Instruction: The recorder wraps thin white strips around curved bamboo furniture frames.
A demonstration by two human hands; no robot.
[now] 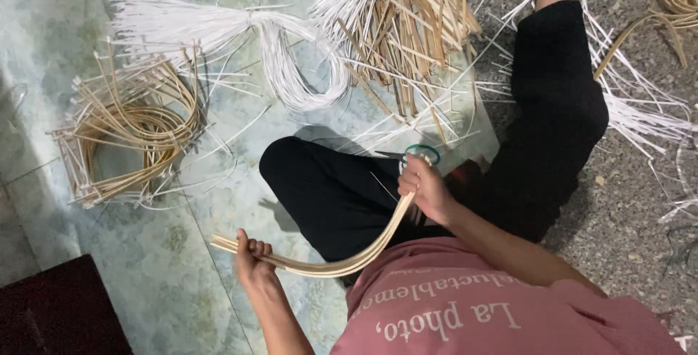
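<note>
A bent bundle of thin tan cane strips (pixel 349 257) arcs across my lap. My left hand (pixel 253 257) grips the bundle near its lower left end. My right hand (pixel 427 189) is closed around the upper end, above my black trousers (pixel 327 195). A green-handled tool (pixel 422 153), probably scissors, lies just beyond my right hand; its blades are partly hidden.
A coil of tan cane strips (pixel 131 133) lies at the left on the pale mat (pixel 167 268). A looped white strip bundle (pixel 291 64) and a heap of straight tan sticks (pixel 407 35) lie ahead. Loose white strips (pixel 640 115) spread over the gritty floor at the right.
</note>
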